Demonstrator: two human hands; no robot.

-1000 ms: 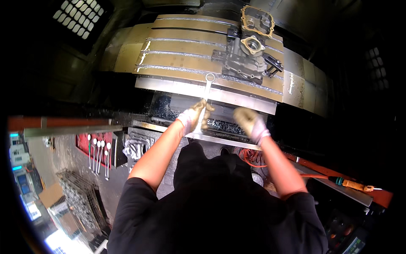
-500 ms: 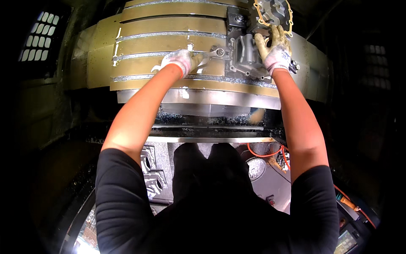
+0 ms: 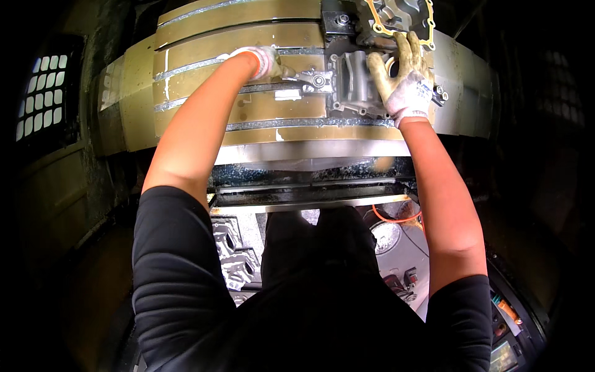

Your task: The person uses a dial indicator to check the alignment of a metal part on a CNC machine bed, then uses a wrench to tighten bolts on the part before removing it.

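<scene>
Left hand (image 3: 268, 65): closed around wrench (image 3: 302, 76), ring fitted over bolt (image 3: 318, 81)
Right hand (image 3: 406, 79): spread against casing (image 3: 354, 77)
Casing between hands: seated on worktop (image 3: 263, 110); bolt not removed

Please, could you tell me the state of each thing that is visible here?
Left hand, gloved, closed around the wrench
Wrench, ring end at a bolt
Right hand, gloved, spread over the metal casting
Metal casting, on the table
Table, slots holding metal chips
Orange hose, curved

Slotted metal table (image 3: 334, 134), grey casting (image 3: 354, 80) on top, lines of silvery chips (image 3: 304, 123)
</scene>
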